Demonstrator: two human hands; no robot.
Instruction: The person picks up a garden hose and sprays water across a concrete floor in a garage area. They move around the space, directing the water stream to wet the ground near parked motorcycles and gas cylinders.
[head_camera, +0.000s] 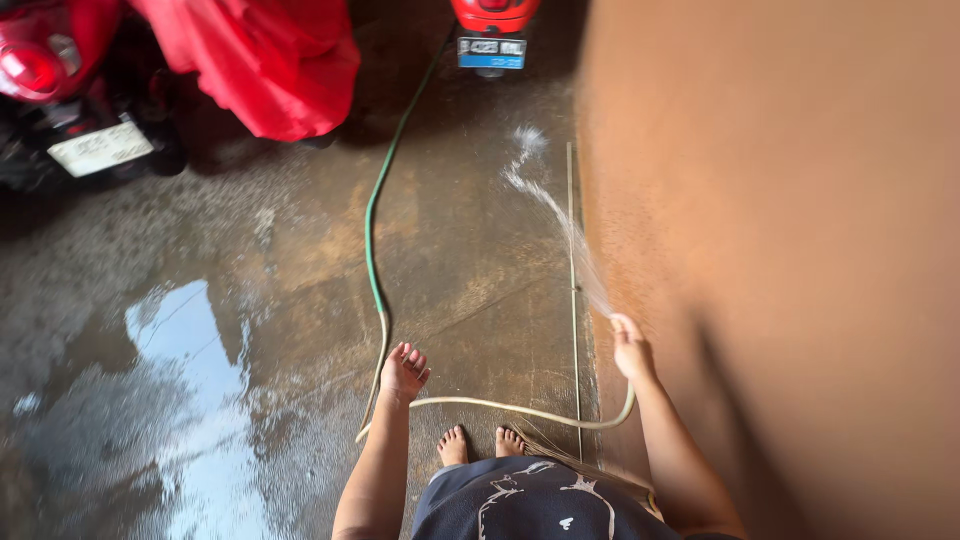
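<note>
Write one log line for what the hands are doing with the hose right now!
right hand: grips pale green rubber hose end, spraying water | left hand: open, empty | wet concrete floor

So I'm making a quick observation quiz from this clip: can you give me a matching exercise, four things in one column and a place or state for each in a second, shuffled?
Things:
1. right hand
2. left hand
3. puddle
4. red cover

Places or states:
A. open, fingers spread, holding nothing
B. draped over a parked scooter at the top left
C. holds the hose end, spraying water along the orange wall
D. lies on the wet concrete floor at the left, reflecting light

Pairs: 1-C, 2-A, 3-D, 4-B
</note>
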